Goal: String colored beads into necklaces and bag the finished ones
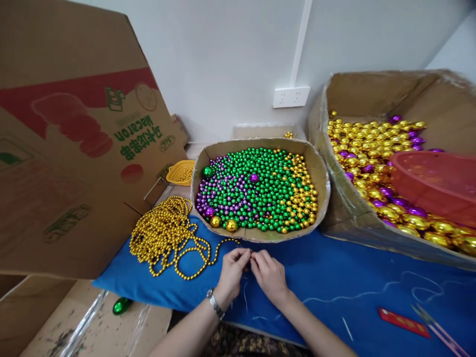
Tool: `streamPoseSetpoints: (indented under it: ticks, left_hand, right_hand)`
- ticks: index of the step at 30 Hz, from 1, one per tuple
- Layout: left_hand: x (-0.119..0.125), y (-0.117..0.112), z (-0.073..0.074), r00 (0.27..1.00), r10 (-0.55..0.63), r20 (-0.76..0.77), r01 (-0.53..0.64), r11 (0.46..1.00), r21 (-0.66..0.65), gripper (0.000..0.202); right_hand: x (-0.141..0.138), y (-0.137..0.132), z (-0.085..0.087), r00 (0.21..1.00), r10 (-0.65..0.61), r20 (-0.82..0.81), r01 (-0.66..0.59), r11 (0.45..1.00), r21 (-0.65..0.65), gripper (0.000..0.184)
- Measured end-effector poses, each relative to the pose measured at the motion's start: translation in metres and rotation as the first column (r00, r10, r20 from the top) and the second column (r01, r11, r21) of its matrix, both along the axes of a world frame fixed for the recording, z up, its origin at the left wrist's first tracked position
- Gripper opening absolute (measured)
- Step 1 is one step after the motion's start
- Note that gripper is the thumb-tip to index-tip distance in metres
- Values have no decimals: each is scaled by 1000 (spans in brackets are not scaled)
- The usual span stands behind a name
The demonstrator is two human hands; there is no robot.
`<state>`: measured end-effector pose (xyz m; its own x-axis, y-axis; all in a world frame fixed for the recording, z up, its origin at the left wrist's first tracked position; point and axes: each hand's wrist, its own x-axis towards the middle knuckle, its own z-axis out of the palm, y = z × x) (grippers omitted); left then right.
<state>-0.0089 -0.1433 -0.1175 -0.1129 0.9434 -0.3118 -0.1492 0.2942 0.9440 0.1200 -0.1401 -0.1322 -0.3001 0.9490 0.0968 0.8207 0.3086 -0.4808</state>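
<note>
My left hand (234,272) and my right hand (268,273) meet fingertip to fingertip just in front of the oval cardboard box (323,198), both closed in a pinch. A gold bead string (163,235) lies heaped on the blue cloth at left, and its tail runs up to my left fingertips. What my right fingers pinch is too small to make out. Below the hands a thin pale thread (245,293) hangs down. Green, purple and gold beads (260,193) fill the oval box, with several larger shiny balls among them.
A bigger carton (353,223) at right holds gold and purple balls and a red basin (435,183). On the blue cloth (316,277) are clear line (349,298), a red packet (403,322) and tweezers (439,329). Left stand a tall carton (74,198) and a yellow basket (180,172).
</note>
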Motion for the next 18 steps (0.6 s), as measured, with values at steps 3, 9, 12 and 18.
streamPoseSetpoints:
  ticks: [3, 9, 12, 18]
  left_hand:
    - [-5, 1, 8, 1000, -14, -26, 15, 998, 57, 30]
    - [-18, 6, 22, 949, -184, -256, 229, 960, 158, 29]
    - [-19, 7, 24, 881, -275, -384, 350, 926, 140, 30]
    - [-13, 9, 24, 758, -345, -554, 480, 870, 114, 32]
  right_hand:
    - [22, 6, 5, 997, 43, -68, -43, 999, 2, 26]
    - [65, 20, 5, 988, 155, -23, -157, 983, -94, 17]
    - [62, 16, 4, 978, 201, 50, -192, 971, -145, 12]
    - [50, 11, 14, 958, 259, 123, -237, 957, -170, 9]
